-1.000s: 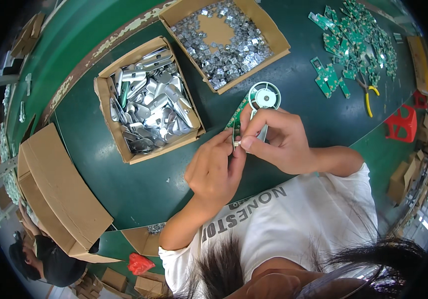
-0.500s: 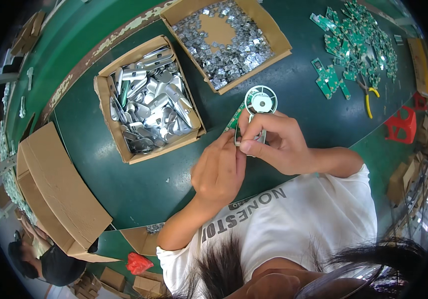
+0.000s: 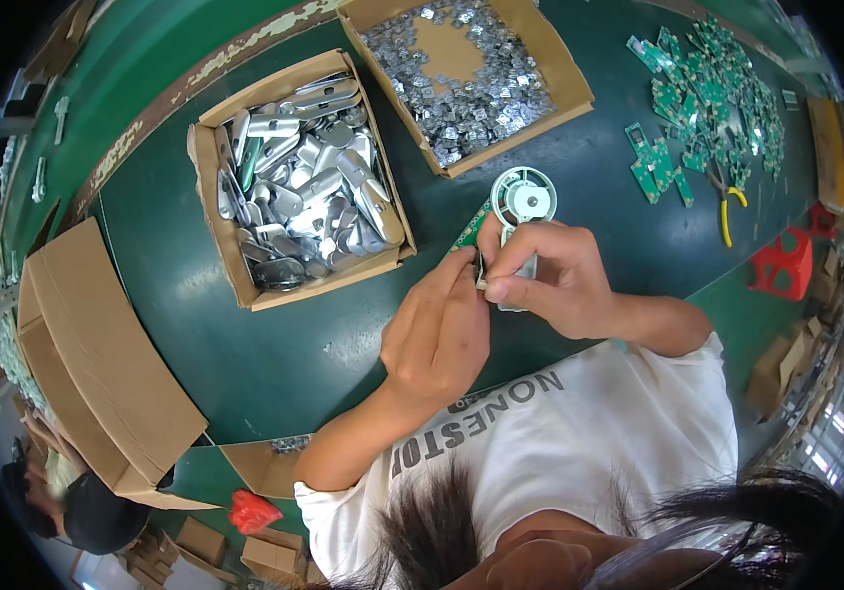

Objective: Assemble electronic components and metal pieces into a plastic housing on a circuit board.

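Over the near middle of the table, both hands meet at a white plastic frame (image 3: 525,200) with a round, spoked ring at its far end. A narrow green circuit board strip (image 3: 471,228) sticks out beside the ring. My left hand (image 3: 436,320) is closed, fingertips pressed at the near end of the strip. My right hand (image 3: 564,270) is closed over the frame, its thumb and forefinger pinching at a small pale piece (image 3: 482,284) by the left fingertips. The fingers hide most of the frame's lower part, and how the pieces join cannot be seen.
Shiny metal plates fill a cardboard box (image 3: 235,285) at left; a shallower box (image 3: 569,84) beyond holds small metal pieces. Green circuit boards (image 3: 712,98) are heaped at far right beside yellow-handled pliers (image 3: 727,221). A folded carton (image 3: 117,344) stands at the table's left edge.
The whole view has shifted slightly, the boxes appearing a little higher and further right. Both hands stay together on the frame, with only small finger movement.
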Demonstrator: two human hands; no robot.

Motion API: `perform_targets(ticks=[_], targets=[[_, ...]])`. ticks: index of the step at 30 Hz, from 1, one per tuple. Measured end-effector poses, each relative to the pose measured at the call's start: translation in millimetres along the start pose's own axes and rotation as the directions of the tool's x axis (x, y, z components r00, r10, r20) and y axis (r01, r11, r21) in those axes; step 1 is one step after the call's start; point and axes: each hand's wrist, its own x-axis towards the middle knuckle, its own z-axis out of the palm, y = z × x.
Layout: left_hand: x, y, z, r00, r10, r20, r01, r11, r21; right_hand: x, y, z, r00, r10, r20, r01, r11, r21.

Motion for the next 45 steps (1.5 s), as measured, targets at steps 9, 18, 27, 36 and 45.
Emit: perform_targets(ticks=[9,18,27,36,45], targets=[[-0.5,0.5,1.9,1.0,-0.025,0.007,0.024,1.0,0.01,3.1,1.3,2.4,0.998,-0.056,-0.039,0.057,0.998,0.009],[-5.0,0.3,0.5,1.0,0.0,-0.006,0.0,0.999,0.04,0.4,-0.9,1.1,1.0,0.007,-0.01,-0.007,0.999,0.054],[3.9,-3.2,-10.9,0.985,0.156,-0.073,-0.154,0.987,0.037,7.7,-11.2,-0.8,0.952,-0.284,0.11,0.302,0.928,-0.219],[6.2,-5.0,-17.5,0.992,0.123,0.004,-0.123,0.991,-0.044,7.2,-7.2,-4.0,0.971,-0.213,0.105,0.222,0.972,-0.08],[2.6,-4.7,-13.2,0.991,0.134,0.018,-0.135,0.991,0.009,-0.9,-6.9,2.8,1.0,0.002,0.015,-0.004,0.992,0.127]])
